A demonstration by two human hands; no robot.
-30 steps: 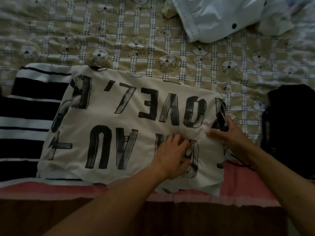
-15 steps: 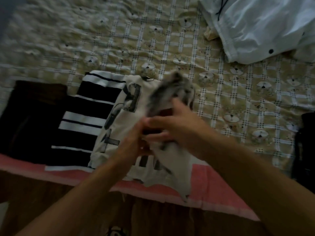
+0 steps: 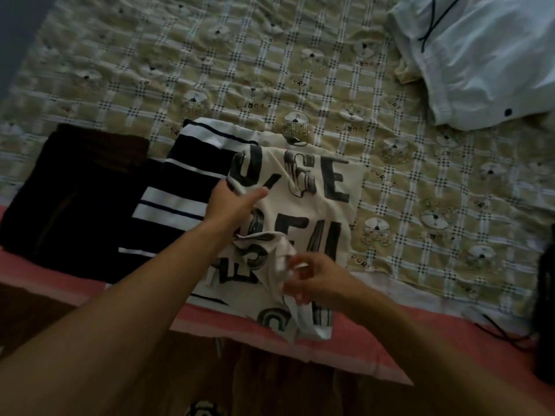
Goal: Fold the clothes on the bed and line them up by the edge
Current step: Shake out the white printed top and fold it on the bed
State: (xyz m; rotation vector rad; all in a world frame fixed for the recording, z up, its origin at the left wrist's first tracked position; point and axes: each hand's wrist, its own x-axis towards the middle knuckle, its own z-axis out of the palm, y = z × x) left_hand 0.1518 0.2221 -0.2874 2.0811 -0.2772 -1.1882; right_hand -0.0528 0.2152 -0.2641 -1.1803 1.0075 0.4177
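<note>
**A:** What has the left hand got?

**B:** The left edge of the cream lettered shirt. The thumb lies on top and the fingers are tucked under the cloth. The right hand has its fingers curled, pinching a bunched corner of the same shirt near the bed's pink edge.

**A:** So the fold is half made?

**B:** I'd judge so. The far part lies flat, but the near part is rumpled and hangs a little over the edge. It would be best to draw that bunch taut, lay it square, then smooth outward with a flat palm.

**A:** Where does the shirt sit?

**B:** On the checked bedspread, by the edge. It overlaps the striped garment, which lies just beside a folded black garment.

**A:** Is anything in the way?

**B:** Only that overlap. The shirt probably wants sliding right, where the bedspread is bare. A white garment lies unfolded at the far right. There is a dark thing at the right border, which I cannot identify, with a thin cord near it.
</note>
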